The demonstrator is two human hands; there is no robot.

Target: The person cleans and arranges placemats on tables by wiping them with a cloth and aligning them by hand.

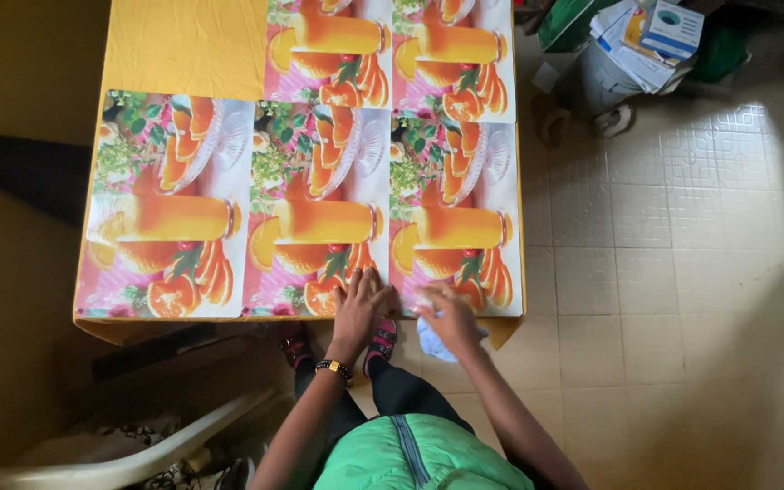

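My left hand lies flat with fingers spread on the near edge of a placemat printed with orange juice and orange slices. My right hand rests at the near edge of the neighbouring placemat and is closed on a light blue cloth that hangs below the table edge. A dark bracelet sits on my left wrist. Several such mats cover a table with a yellow cloth.
A white plastic chair stands at the lower left. A bin with papers and a box on top sits at the upper right on the pale tiled floor. A yellow wall runs along the left.
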